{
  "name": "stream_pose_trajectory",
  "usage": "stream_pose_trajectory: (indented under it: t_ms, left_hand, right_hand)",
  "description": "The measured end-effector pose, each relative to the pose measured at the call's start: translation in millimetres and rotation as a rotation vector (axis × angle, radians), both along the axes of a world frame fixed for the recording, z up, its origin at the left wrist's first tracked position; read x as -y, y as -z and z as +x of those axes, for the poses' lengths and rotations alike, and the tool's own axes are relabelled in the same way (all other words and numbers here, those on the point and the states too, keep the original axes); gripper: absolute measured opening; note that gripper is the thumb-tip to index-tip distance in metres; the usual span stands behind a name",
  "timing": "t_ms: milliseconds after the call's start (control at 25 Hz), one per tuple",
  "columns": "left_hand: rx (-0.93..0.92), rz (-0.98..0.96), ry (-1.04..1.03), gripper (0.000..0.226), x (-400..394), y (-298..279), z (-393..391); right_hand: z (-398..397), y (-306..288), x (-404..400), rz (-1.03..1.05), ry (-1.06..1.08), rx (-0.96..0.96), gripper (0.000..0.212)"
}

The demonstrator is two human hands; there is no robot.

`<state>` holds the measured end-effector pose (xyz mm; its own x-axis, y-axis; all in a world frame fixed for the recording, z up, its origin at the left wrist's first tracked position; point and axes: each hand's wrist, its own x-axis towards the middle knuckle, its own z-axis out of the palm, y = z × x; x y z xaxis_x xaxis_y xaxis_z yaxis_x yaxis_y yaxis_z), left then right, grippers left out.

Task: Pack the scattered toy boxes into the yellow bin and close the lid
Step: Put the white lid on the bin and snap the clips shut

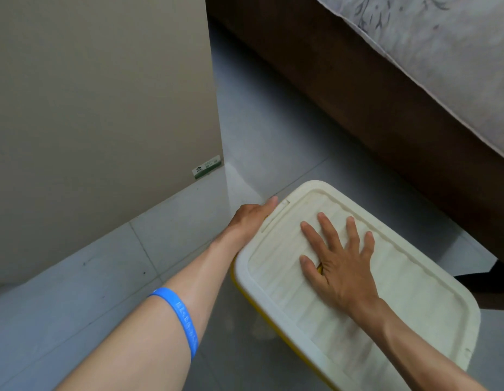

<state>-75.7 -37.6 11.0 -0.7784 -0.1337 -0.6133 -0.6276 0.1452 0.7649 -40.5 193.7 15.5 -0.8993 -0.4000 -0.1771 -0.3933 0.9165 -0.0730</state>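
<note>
Right hand [341, 266] lies flat, fingers spread, on the white lid [400, 300]; left hand [252, 218] hooks its edge, grip unclear; uneven pressing could leave the yellow bin [239, 286] unlatched.

just the one head-worn wide-angle view here, looking forward and steeply down from above the ribbed cream plastic lid [358, 277], close enough that both forearms run in from the bottom edge. past the lid, grey floor tiles [259, 122]; brown bed frame [358, 94] to its right.
</note>
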Motion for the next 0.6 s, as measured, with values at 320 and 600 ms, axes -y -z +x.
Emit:
stream_pose_trajectory:
  t_ms: [320, 600]
  left_hand:
    - [-0.049, 0.180, 0.007, 0.038, 1.3, 3.5, 15.2]
    - [0.100, 0.355, -0.061, 0.038, 5.2, 7.1, 6.3]
  right_hand:
    - [-87.9, -31.8, 13.2, 0.104, -0.359, -0.095, 0.060]
    - [-97.1, 4.0, 15.5, -0.045, -0.242, -0.041, 0.062]
